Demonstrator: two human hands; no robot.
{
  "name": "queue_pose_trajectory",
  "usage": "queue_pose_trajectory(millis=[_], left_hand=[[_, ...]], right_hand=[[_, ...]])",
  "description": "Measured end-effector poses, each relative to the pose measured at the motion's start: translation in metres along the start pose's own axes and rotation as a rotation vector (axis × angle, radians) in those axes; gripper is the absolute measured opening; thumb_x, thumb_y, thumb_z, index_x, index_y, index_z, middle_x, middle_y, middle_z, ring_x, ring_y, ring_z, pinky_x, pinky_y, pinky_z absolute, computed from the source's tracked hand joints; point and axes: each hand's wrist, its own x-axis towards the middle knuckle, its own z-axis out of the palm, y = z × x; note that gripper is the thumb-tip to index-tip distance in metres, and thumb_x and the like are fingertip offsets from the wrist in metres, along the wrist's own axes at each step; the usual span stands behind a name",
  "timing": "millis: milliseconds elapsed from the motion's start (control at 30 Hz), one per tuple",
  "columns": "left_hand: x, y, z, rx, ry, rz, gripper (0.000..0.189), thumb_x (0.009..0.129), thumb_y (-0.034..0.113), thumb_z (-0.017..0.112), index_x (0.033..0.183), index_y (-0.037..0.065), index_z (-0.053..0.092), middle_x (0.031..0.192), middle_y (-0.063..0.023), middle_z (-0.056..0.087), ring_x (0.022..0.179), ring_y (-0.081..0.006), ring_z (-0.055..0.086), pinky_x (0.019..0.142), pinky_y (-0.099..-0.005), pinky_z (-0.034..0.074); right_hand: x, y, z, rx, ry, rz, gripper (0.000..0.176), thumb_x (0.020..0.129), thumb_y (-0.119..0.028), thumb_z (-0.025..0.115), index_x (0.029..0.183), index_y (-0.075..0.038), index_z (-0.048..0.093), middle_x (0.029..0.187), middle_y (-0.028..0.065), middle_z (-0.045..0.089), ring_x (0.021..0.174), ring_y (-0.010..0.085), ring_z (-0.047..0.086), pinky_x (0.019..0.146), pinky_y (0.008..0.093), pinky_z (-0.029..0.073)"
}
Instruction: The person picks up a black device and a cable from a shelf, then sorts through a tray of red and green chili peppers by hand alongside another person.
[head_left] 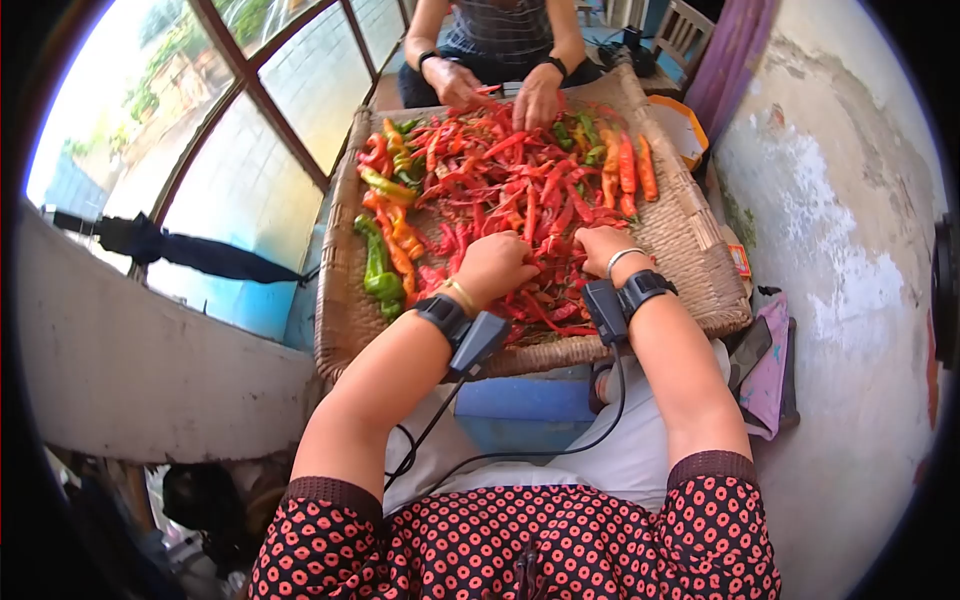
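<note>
Red chili peppers (520, 190) lie heaped across a woven wicker tray (690, 240). At the near side of the heap my left hand (495, 266) has its fingers curled together, touching the peppers; anything in the fingers is hidden. My right hand (607, 248) is a short way to the right, its fingers closed and pointing down into the heap, with the tips out of sight. Green peppers (380, 265) and orange peppers (400, 232) lie along the tray's left side. More orange peppers (610, 165) lie at the far right.
Across the tray sits another person, whose two hands (538, 97) reach into the far peppers. A folded dark umbrella (215, 257) hangs at the left by the window. A plastered wall (830, 300) rises at the right. An orange-rimmed container (682, 130) stands behind the tray.
</note>
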Motion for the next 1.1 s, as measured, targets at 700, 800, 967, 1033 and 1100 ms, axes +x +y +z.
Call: queue_pose_trajectory(millis=[700, 800, 967, 1033, 1100], left_hand=[[0.005, -0.058, -0.012, -0.187, -0.071, -0.303, 0.031, 0.075, 0.033, 0.058, 0.081, 0.003, 0.061, 0.070, -0.0152, 0.059, 0.068, -0.0278, 0.059, 0.061, -0.0356, 0.046], [0.010, -0.050, -0.011, -0.096, 0.031, -0.249, 0.032, 0.071, 0.033, 0.058, 0.078, 0.003, 0.063, 0.070, -0.0176, 0.059, 0.071, -0.0317, 0.059, 0.065, -0.0393, 0.046], [0.007, -0.031, -0.052, 0.143, -0.079, -0.011, 0.025, 0.070, 0.033, 0.056, 0.078, 0.010, 0.065, 0.072, -0.0143, 0.061, 0.070, -0.0306, 0.059, 0.065, -0.0373, 0.047], [-0.007, -0.020, -0.080, 0.125, -0.145, -0.084, 0.027, 0.071, 0.036, 0.057, 0.083, 0.013, 0.065, 0.074, -0.0089, 0.063, 0.071, -0.0244, 0.060, 0.067, -0.0340, 0.047], [-0.021, -0.010, -0.106, 0.086, -0.151, -0.161, 0.027, 0.071, 0.036, 0.060, 0.089, 0.015, 0.066, 0.081, -0.0069, 0.064, 0.073, -0.0200, 0.061, 0.070, -0.0314, 0.048]], right_hand=[[0.024, 0.036, 0.017, 0.620, 0.026, -0.061, 0.034, 0.072, -0.018, 0.064, 0.099, 0.002, 0.057, 0.078, 0.0115, 0.062, 0.059, 0.0151, 0.061, 0.052, 0.0258, 0.049], [0.023, 0.019, 0.015, 0.167, -0.044, -0.209, 0.023, 0.065, -0.022, 0.067, 0.081, -0.005, 0.063, 0.078, 0.0108, 0.063, 0.069, 0.0218, 0.062, 0.066, 0.0324, 0.049], [0.027, 0.024, 0.019, 0.480, -0.211, -0.143, 0.012, 0.073, -0.014, 0.061, 0.079, -0.004, 0.060, 0.065, 0.0035, 0.057, 0.045, 0.0074, 0.049, 0.038, 0.0227, 0.037], [0.024, 0.022, 0.004, 0.585, -0.300, -0.070, 0.020, 0.076, -0.018, 0.058, 0.091, -0.005, 0.058, 0.066, 0.0020, 0.056, 0.044, 0.0088, 0.051, 0.035, 0.0209, 0.037], [0.029, 0.034, -0.014, 0.667, -0.190, -0.024, 0.025, 0.080, -0.026, 0.054, 0.098, -0.008, 0.056, 0.072, 0.0003, 0.054, 0.049, 0.0067, 0.052, 0.036, 0.0176, 0.037]])
